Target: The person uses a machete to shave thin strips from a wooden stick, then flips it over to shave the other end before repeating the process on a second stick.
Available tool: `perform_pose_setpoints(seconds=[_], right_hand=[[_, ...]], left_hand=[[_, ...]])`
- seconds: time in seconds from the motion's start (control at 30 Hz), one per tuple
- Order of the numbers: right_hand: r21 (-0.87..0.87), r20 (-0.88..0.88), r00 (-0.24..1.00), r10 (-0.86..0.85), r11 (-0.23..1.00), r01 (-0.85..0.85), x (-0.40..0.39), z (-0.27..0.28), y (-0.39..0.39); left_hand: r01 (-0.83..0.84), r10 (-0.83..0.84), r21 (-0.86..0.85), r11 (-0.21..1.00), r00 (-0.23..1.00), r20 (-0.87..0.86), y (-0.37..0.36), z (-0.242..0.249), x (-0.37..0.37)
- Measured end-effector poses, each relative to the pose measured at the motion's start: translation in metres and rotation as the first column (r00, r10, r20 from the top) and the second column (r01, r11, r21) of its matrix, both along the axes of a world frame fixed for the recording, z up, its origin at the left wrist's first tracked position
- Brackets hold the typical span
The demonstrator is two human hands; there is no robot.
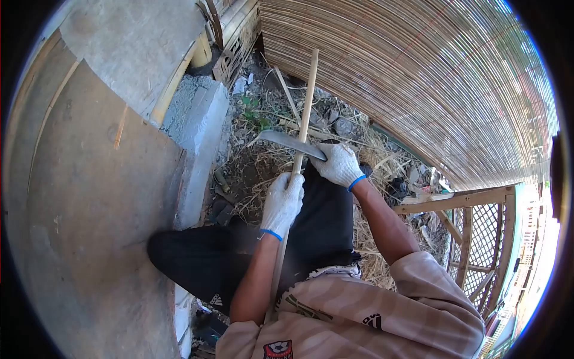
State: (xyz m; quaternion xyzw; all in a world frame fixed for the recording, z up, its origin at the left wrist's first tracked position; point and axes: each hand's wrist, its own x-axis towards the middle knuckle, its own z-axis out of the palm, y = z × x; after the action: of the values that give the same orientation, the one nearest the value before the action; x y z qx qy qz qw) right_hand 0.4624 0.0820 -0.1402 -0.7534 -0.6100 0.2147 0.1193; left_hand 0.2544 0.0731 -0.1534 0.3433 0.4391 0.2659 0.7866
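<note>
A long pale strip of bamboo or wood (pixel 308 102) runs from beside my body up and away between my knees. Around its middle my left hand (pixel 283 202), in a white knit glove with a blue cuff, is closed. My right hand (pixel 337 164), gloved the same way, grips a large knife (pixel 287 141) whose handle is hidden in the fist. The broad grey blade points left and crosses the strip just above my left hand, overlapping it in this view.
Dry straw and shavings (pixel 376 173) litter the ground. A concrete block ledge (pixel 206 125) and a plywood panel (pixel 101 197) stand on the left. A slatted bamboo screen (pixel 406 72) slopes across the upper right, with a wooden lattice frame (pixel 484 233) below it.
</note>
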Motion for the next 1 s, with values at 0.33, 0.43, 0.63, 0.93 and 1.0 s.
perform_pose_setpoints(seconds=[0.33,0.43,0.63,0.93,1.0], right_hand=[[0.015,0.065,0.979,0.193,0.981,-0.194,0.007,-0.012,-0.004],[0.009,0.090,0.979,0.184,0.983,-0.186,0.008,-0.015,-0.001],[0.082,0.081,0.996,0.049,0.995,-0.056,0.005,-0.021,0.002],[0.001,0.004,0.994,0.106,0.994,-0.106,0.007,-0.005,0.004],[-0.029,0.044,0.984,0.171,0.985,-0.170,0.004,-0.008,0.001]], left_hand=[[-0.036,0.036,0.010,0.999,0.999,0.010,0.020,-0.014,0.026],[-0.034,0.035,0.015,0.999,0.999,-0.015,0.020,-0.014,0.026],[-0.009,0.011,0.034,0.999,0.999,-0.050,0.018,-0.004,0.023],[0.014,-0.012,-0.050,0.999,0.999,0.037,-0.003,-0.016,0.013],[-0.003,0.005,-0.049,0.999,0.999,0.040,0.008,-0.020,0.019]])
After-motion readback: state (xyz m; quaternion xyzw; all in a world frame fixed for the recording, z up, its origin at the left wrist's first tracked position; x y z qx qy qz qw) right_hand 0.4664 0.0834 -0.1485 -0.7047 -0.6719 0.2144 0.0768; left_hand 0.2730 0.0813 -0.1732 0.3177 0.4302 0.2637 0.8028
